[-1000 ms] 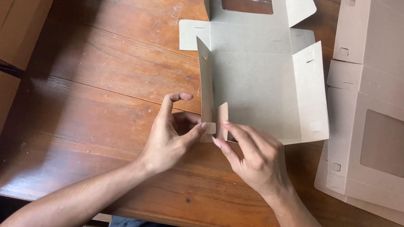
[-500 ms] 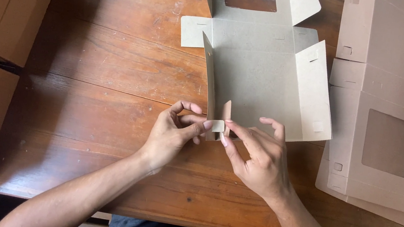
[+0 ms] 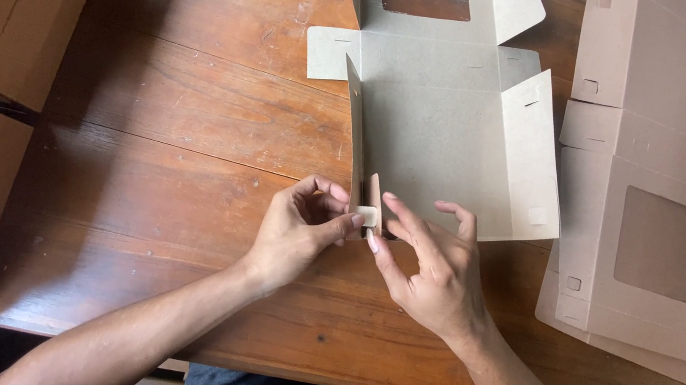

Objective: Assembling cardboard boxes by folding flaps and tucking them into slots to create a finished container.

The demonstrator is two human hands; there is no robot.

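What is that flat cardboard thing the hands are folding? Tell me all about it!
The box blank is thin grey-brown cardboard, cut and creased, lying open on the wooden table. Its far part has a window cut out. The left side panel stands upright and the right one tilts up. At the near left corner, the left hand and right hand pinch a small tab against the upright panel.

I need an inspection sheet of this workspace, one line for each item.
Surface: wooden table, scratched, some pale marks.
Job's things: flat grey cardboard box blank, left side panel raised, small corner tab pinched.
Clutter: stack of flat windowed blanks on the right.
Grips: left hand and right hand both pinch at the tab.
Cables: nothing seen.
Surroundings: brown cartons at the left edge.
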